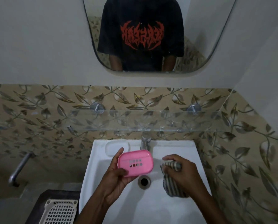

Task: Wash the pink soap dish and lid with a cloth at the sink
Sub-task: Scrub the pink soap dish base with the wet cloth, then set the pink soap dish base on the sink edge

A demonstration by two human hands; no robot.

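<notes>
My left hand (114,177) holds a pink soap dish (135,163) over the white sink (175,152), its slotted face turned up towards me. To its right, my right hand (180,173) grips a bunched grey striped cloth (170,183) above the basin; part of the cloth hangs down below the hand. The cloth and the dish are a little apart. A white oval lid-like piece (117,148) lies on the sink's back left ledge. Its colour reads white, not pink.
A chrome tap (145,143) stands at the back middle of the sink, and the drain (144,181) lies below the dish. A glass shelf (143,120) juts from the leaf-patterned tiles. A metal pipe (19,168) and a cream slotted basket (59,212) are at left.
</notes>
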